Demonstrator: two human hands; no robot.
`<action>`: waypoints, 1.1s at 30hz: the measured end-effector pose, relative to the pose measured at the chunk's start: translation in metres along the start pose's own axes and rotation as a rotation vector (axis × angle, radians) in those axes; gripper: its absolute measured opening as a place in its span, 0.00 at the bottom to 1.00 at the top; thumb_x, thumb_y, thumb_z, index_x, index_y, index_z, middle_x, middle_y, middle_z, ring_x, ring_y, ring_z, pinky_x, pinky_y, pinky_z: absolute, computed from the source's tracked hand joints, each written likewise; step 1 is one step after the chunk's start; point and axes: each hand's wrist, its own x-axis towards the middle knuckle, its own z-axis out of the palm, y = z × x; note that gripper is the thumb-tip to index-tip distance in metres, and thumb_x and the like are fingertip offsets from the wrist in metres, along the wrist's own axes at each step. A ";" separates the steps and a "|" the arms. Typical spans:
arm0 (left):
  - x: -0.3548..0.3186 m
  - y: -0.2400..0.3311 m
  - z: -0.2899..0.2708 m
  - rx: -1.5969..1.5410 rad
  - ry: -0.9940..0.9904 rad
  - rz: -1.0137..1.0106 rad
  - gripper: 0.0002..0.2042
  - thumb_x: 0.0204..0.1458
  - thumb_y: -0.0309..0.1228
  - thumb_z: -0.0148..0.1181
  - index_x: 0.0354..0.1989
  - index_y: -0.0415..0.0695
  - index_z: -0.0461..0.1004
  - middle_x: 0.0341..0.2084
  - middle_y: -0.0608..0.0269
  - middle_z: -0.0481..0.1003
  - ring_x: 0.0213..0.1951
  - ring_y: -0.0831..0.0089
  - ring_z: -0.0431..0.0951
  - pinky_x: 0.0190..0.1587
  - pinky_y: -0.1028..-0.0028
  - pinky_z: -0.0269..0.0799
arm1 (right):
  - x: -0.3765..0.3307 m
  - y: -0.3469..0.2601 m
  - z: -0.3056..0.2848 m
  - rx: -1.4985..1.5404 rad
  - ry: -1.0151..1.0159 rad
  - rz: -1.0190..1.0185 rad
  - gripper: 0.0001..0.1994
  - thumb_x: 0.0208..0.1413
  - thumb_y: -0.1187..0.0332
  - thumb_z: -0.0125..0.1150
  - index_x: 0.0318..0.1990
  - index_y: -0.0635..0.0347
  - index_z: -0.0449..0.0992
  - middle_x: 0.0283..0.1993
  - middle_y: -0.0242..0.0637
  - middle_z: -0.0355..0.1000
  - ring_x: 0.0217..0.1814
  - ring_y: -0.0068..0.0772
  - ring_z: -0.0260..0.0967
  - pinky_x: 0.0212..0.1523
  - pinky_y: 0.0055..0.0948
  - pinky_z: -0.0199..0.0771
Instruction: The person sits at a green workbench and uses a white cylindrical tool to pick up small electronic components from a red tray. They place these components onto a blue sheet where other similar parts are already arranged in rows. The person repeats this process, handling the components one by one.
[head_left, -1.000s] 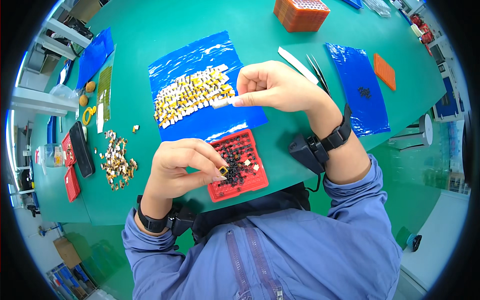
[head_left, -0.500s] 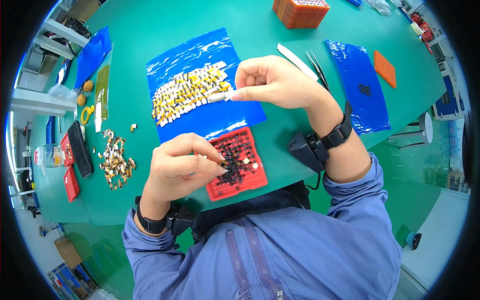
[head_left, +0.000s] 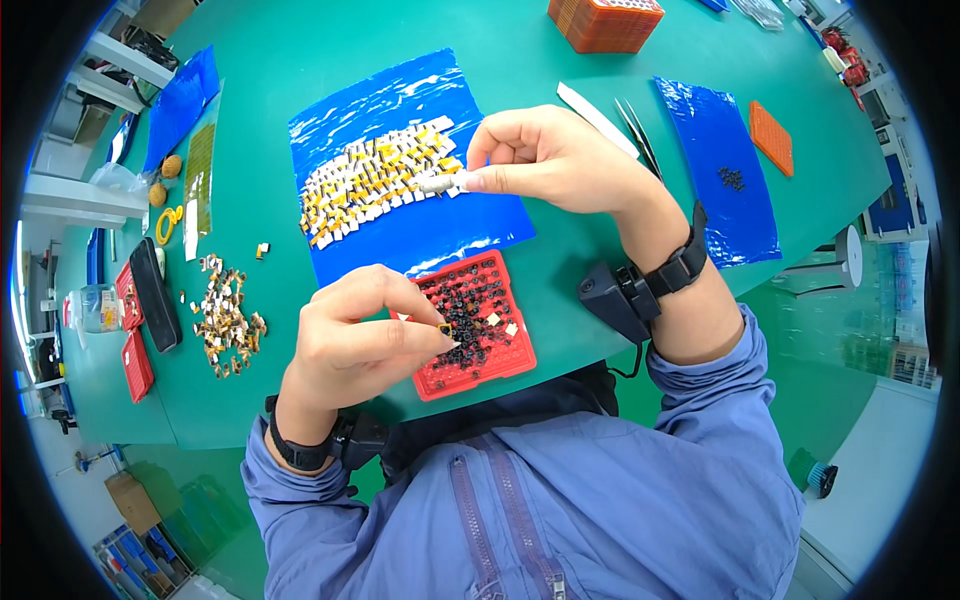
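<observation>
Closest to me, at six o'clock, my left hand (head_left: 355, 335) pinches a tiny yellow-and-black part between thumb and forefinger, its tip touching the red tray (head_left: 500, 355), which lies on the green table (head_left: 300, 70). That tray's grid looks mostly filled with small dark pieces, with a few white-and-yellow ones near its right side; some cells along the lower edge seem bare, so I judge the filling well along but not finished. Just beyond, toward twelve o'clock, my right hand (head_left: 550, 155) has its fingers pressed together around a small white piece (head_left: 436, 184), held over the blue sheet (head_left: 470, 225). On that sheet a dense patch of yellow-and-white parts (head_left: 375, 180) waits, so plenty of stock is left. Out at nine o'clock a loose pile of parts (head_left: 225, 315) sits well apart. Toward two o'clock lie tweezers (head_left: 640, 135), a second blue sheet (head_left: 725, 175) with a few dark bits, and farther still, at twelve, an orange box (head_left: 605, 22).
</observation>
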 end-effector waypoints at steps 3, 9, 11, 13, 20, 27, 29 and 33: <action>0.000 0.000 0.000 0.000 0.002 0.002 0.09 0.30 0.21 0.68 0.23 0.47 0.78 0.24 0.67 0.74 0.25 0.73 0.73 0.26 0.76 0.67 | 0.001 0.002 0.001 0.057 0.002 -0.010 0.06 0.55 0.69 0.61 0.36 0.62 0.74 0.27 0.25 0.71 0.29 0.10 0.62 0.29 0.14 0.62; 0.004 0.004 -0.001 0.017 0.007 -0.049 0.09 0.31 0.21 0.68 0.24 0.45 0.78 0.23 0.66 0.74 0.25 0.71 0.73 0.26 0.75 0.68 | -0.009 -0.015 -0.013 0.126 0.335 -0.228 0.09 0.60 0.66 0.53 0.39 0.63 0.74 0.27 0.24 0.70 0.28 0.11 0.62 0.26 0.13 0.63; 0.003 0.004 -0.002 0.032 0.012 -0.054 0.09 0.31 0.20 0.67 0.24 0.44 0.78 0.22 0.65 0.73 0.25 0.70 0.74 0.26 0.74 0.68 | -0.017 -0.023 -0.028 0.298 0.388 -0.303 0.11 0.62 0.65 0.49 0.43 0.63 0.73 0.27 0.27 0.69 0.26 0.12 0.63 0.23 0.13 0.62; 0.001 0.002 -0.002 0.053 0.026 -0.062 0.09 0.31 0.19 0.66 0.24 0.44 0.78 0.22 0.64 0.73 0.26 0.70 0.74 0.26 0.74 0.68 | -0.029 -0.029 -0.035 0.359 0.512 -0.401 0.10 0.62 0.67 0.49 0.43 0.64 0.71 0.26 0.31 0.70 0.24 0.16 0.66 0.28 0.18 0.68; 0.000 0.011 0.002 0.086 0.062 -0.034 0.08 0.32 0.22 0.67 0.23 0.44 0.76 0.20 0.65 0.73 0.25 0.69 0.75 0.27 0.73 0.68 | -0.098 -0.032 -0.043 0.019 0.681 -0.096 0.04 0.58 0.74 0.53 0.38 0.61 0.68 0.27 0.27 0.64 0.27 0.13 0.61 0.29 0.17 0.64; 0.000 0.012 0.000 0.077 0.090 0.031 0.07 0.32 0.21 0.67 0.22 0.44 0.76 0.20 0.65 0.73 0.25 0.69 0.75 0.28 0.72 0.67 | -0.098 0.007 -0.047 -1.077 0.560 0.283 0.09 0.47 0.69 0.56 0.36 0.59 0.72 0.34 0.44 0.70 0.36 0.47 0.71 0.37 0.41 0.72; 0.003 0.014 0.000 0.061 0.101 0.029 0.08 0.31 0.19 0.66 0.21 0.43 0.75 0.20 0.65 0.74 0.24 0.70 0.74 0.27 0.73 0.67 | -0.093 0.012 -0.047 -1.082 0.526 0.251 0.09 0.47 0.68 0.56 0.36 0.59 0.73 0.35 0.42 0.69 0.36 0.46 0.71 0.38 0.40 0.72; 0.001 0.016 -0.001 0.082 0.067 0.001 0.07 0.31 0.17 0.64 0.21 0.41 0.76 0.21 0.64 0.75 0.25 0.71 0.75 0.26 0.74 0.69 | -0.071 0.017 -0.046 -1.087 0.475 0.161 0.07 0.46 0.68 0.56 0.33 0.60 0.74 0.35 0.41 0.70 0.38 0.45 0.71 0.40 0.39 0.73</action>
